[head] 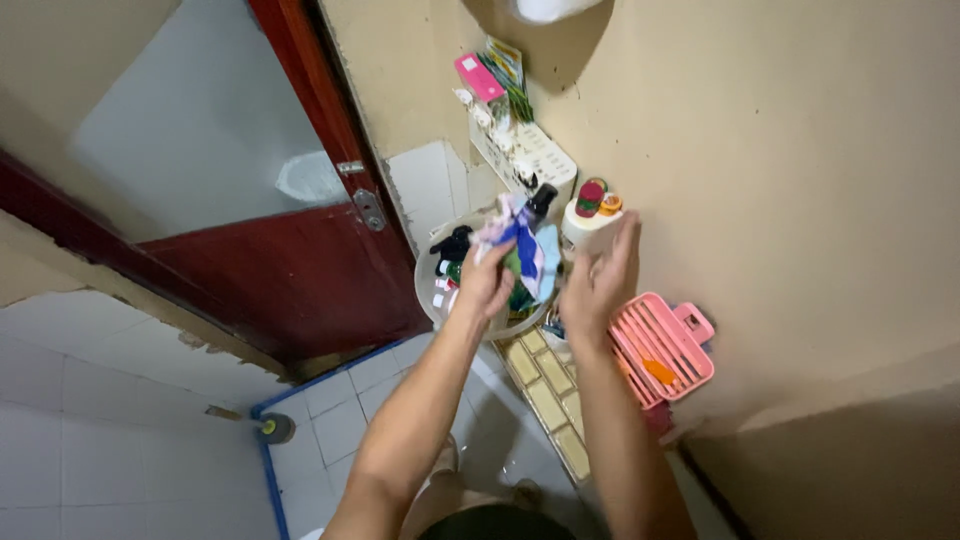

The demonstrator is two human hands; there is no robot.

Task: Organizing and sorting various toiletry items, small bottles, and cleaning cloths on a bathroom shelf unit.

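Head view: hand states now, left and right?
Left hand: closed, gripping a bundle of coloured packets over the round basin.
Right hand: open, fingers spread, holding nothing, just in front of the white bottle.

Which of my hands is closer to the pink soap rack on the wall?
Right. Your right hand is raised just left of the pink soap rack, almost beside it. Your left hand is farther left, over the round basin, gripping a crumpled blue and white cloth.

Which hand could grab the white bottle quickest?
Probably the right hand: it is open and right beside the white bottle. The left hand already grips a crumpled cloth.
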